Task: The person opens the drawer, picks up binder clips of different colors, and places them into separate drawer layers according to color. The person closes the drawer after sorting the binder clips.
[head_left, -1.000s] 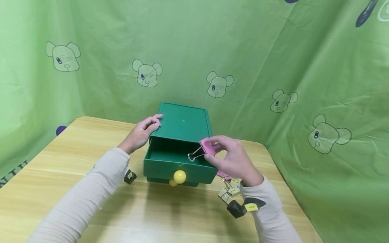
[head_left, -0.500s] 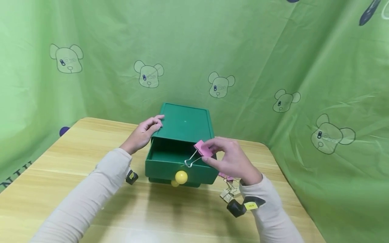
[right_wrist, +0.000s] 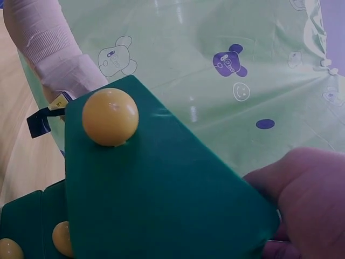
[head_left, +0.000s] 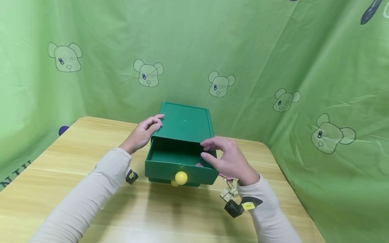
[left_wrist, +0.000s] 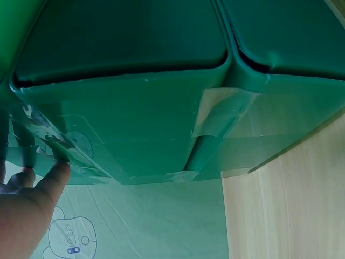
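A green drawer box (head_left: 185, 121) stands on the table, its upper drawer (head_left: 161, 168) pulled out toward me and fitted with a yellow knob (head_left: 181, 177). My left hand (head_left: 143, 133) rests on the box's top left edge; in the left wrist view its fingertips (left_wrist: 60, 171) touch the green casing. Over the drawer's right side is my right hand (head_left: 229, 157), thumb and fingers apart, nothing between them. A bit of a pink binder clip (head_left: 199, 165) shows inside the drawer just behind its front; the rest is hidden by that front wall.
Beside the box on the right, partly behind my right hand and wrist, lie several binder clips, pink (head_left: 226, 176) and pale yellow (head_left: 226, 194). More yellow knobs (right_wrist: 9, 249) show lower on the box. A green curtain (head_left: 182, 40) hangs around the wooden table (head_left: 136, 209).
My right hand has let go of the pink binder clip, which has dropped into the open drawer. Before that, it moved the clip slightly left and down. The left hand keeps its place on the box.
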The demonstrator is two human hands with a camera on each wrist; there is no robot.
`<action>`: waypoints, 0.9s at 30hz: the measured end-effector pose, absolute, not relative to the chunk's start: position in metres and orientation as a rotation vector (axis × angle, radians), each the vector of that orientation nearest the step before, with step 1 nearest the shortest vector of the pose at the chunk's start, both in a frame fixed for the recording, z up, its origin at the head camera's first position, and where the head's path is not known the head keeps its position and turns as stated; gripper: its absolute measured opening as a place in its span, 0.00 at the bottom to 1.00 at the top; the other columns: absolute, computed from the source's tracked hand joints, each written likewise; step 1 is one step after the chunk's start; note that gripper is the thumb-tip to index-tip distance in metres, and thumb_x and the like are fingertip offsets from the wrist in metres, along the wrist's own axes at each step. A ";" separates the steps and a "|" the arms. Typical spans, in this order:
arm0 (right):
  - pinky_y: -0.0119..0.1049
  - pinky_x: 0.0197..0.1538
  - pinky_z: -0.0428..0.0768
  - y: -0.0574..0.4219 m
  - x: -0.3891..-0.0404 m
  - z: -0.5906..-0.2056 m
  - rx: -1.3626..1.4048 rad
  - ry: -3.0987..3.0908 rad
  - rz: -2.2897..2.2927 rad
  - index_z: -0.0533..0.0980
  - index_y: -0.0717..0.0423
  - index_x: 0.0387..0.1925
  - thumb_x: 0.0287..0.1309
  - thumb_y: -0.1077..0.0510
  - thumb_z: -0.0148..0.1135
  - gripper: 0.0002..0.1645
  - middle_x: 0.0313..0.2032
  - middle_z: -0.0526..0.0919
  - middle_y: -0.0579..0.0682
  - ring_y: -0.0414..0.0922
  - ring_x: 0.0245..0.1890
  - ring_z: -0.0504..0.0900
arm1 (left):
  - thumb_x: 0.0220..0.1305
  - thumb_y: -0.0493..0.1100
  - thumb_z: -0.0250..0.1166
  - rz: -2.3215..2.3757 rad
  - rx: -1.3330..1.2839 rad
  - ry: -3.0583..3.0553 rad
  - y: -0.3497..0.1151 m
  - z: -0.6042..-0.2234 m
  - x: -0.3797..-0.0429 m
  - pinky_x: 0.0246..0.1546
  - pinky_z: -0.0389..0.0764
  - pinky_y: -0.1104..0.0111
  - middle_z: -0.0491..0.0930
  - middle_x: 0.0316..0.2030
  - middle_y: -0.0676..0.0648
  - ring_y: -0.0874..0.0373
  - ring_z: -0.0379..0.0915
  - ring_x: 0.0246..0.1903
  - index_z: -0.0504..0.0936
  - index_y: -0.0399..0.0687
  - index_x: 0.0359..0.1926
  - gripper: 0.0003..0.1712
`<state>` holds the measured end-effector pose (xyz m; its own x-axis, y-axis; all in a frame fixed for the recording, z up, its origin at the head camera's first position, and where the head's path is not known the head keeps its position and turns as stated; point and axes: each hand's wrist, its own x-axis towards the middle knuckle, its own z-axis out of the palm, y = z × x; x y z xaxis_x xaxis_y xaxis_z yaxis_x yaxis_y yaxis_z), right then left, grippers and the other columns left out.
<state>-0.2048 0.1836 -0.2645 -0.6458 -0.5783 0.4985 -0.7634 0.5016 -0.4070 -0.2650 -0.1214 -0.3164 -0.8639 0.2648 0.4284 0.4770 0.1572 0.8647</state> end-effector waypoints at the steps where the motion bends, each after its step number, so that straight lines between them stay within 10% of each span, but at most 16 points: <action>1: 0.42 0.48 0.81 0.184 -0.205 -0.264 1.128 -2.448 0.885 0.81 0.61 0.45 0.55 0.62 0.70 0.15 0.40 0.84 0.51 0.42 0.40 0.82 | 0.77 0.42 0.46 -1.787 -0.731 -2.248 -0.122 -0.316 -0.265 0.69 0.53 0.54 0.60 0.70 0.44 0.50 0.48 0.72 0.72 0.38 0.43 0.12; 27: 0.44 0.41 0.81 0.204 -0.211 -0.270 1.011 -2.394 0.944 0.81 0.61 0.42 0.54 0.64 0.68 0.12 0.36 0.85 0.50 0.43 0.33 0.81 | 0.77 0.43 0.46 -1.794 -0.736 -2.246 -0.121 -0.317 -0.265 0.70 0.52 0.55 0.60 0.70 0.44 0.51 0.48 0.72 0.72 0.38 0.44 0.12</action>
<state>-0.2111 0.2036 -0.2699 -0.6719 -0.4851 0.5596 -0.7365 0.5170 -0.4362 -0.2654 -0.1214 -0.3168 -0.8626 0.2679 0.4292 0.4778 0.1523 0.8652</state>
